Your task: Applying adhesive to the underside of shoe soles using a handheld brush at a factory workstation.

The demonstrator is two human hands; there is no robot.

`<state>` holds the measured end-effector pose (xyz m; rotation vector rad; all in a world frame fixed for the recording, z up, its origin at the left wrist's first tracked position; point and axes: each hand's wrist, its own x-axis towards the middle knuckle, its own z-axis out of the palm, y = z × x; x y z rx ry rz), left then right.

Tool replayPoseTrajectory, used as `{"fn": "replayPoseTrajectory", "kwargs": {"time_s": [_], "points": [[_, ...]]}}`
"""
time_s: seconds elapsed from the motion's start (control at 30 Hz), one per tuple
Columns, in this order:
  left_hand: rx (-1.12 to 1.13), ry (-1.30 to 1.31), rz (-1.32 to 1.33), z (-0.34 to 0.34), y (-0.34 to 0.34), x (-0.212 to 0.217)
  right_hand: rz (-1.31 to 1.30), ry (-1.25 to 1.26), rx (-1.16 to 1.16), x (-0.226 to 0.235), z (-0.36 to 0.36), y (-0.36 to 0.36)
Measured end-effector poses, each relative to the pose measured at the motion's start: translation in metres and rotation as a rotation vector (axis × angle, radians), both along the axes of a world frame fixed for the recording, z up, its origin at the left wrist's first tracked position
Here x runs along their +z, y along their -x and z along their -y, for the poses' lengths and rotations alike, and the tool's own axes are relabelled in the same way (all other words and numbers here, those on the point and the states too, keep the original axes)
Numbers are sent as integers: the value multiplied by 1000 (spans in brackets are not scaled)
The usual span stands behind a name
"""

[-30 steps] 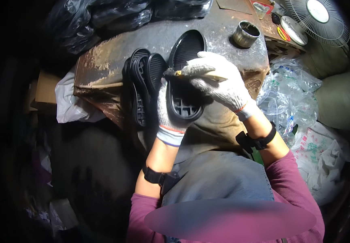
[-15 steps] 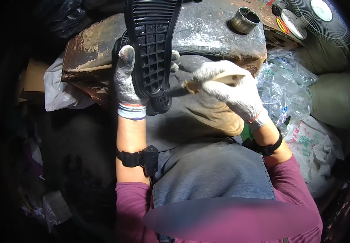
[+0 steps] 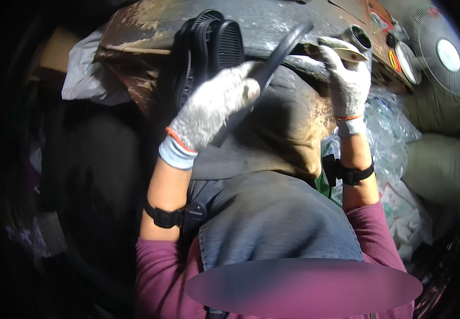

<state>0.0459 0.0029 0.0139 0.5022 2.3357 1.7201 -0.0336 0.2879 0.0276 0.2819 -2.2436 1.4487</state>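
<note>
My left hand [image 3: 214,106], in a whitish knitted glove, is closed around a black shoe sole [image 3: 284,50] tilted almost edge-on, so its faces barely show. Just beyond that hand, more black soles [image 3: 229,45] with ribbed treads stand bunched against the worktable's near edge. My right hand [image 3: 351,87], gloved too, grips a brush by its pale flat handle [image 3: 349,54]. The brush's dark head points left and is hard to make out. Right behind these fingers stands a small metal can [image 3: 359,37] with a dark inside.
A worn, stained worktable [image 3: 150,24] spans the far side. To the right are a fan [image 3: 448,56], yellow-and-red-handled scissors [image 3: 395,59] and clear plastic bags [image 3: 392,125]. A white bag [image 3: 86,74] hangs at the left. A grey cloth [image 3: 262,154] covers my lap.
The sole in my left hand has turned from tread-facing to edge-on and tipped right. My right hand has moved the brush off the sole, up and right to the can.
</note>
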Motion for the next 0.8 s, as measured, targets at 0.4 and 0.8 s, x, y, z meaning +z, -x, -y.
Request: {"fn": "replayPoseTrajectory", "kwargs": {"time_s": [0.4,0.8], "points": [[1366,-1224,225,121,-372,-86,-346,-579,114,-7,-17,22],[1616,-955,-63,162,-375,-158,-639,-633,-61,5,-42,47]]}}
